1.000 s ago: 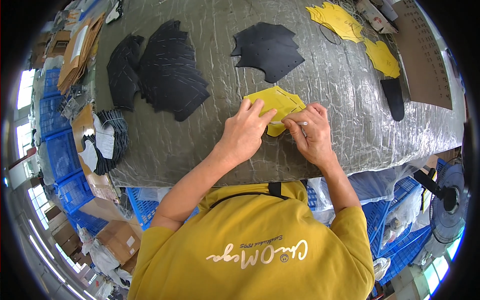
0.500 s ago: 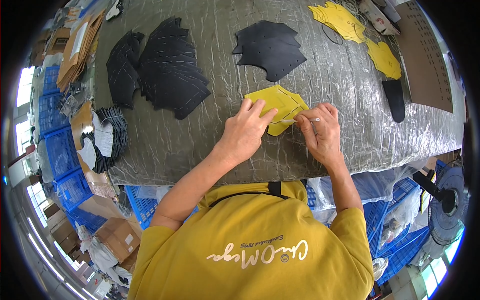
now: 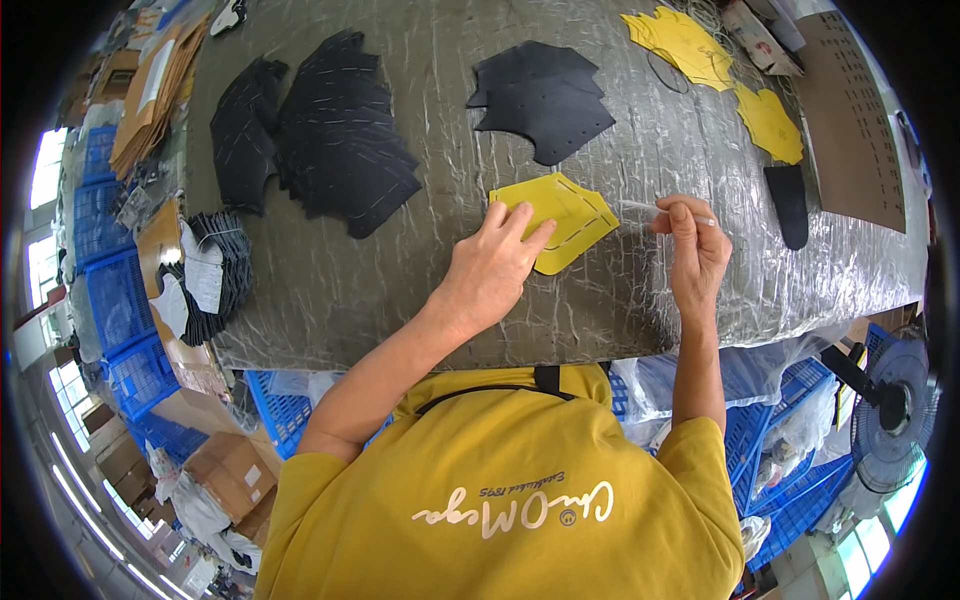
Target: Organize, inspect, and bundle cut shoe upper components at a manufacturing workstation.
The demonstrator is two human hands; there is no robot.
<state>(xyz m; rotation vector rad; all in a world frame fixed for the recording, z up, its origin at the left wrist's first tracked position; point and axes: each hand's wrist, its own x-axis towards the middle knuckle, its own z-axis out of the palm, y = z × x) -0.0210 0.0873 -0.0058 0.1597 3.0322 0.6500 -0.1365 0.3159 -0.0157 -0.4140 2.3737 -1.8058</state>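
A yellow pattern template [image 3: 578, 207] with narrow slots lies flat on the worktable, close in front of me. My left hand [image 3: 487, 262] rests on its left part, fingers spread and pressing down, gripping nothing. Just right of the template, my right hand [image 3: 697, 250] pinches a slim white pen [image 3: 640, 206]. The pen's tip points left and is clear of the template. Whatever lies beneath the template is hidden. Beyond it sits a small stack of black cut pieces [image 3: 542, 98]. Farther left, a fanned pile of black pieces [image 3: 345, 140] bears light dashed marks.
More yellow templates [image 3: 690, 50] lie at the far right beside a brown cardboard sheet [image 3: 850, 120]. A narrow black piece [image 3: 787, 205] is near that sheet. Tied dark pieces [image 3: 225, 265] stand at the left edge. Blue crates [image 3: 125, 300] and a fan [image 3: 893, 405] flank the table.
My right hand has drawn back to the right with the pen, off the template's right edge. My left hand stays in place on the template.
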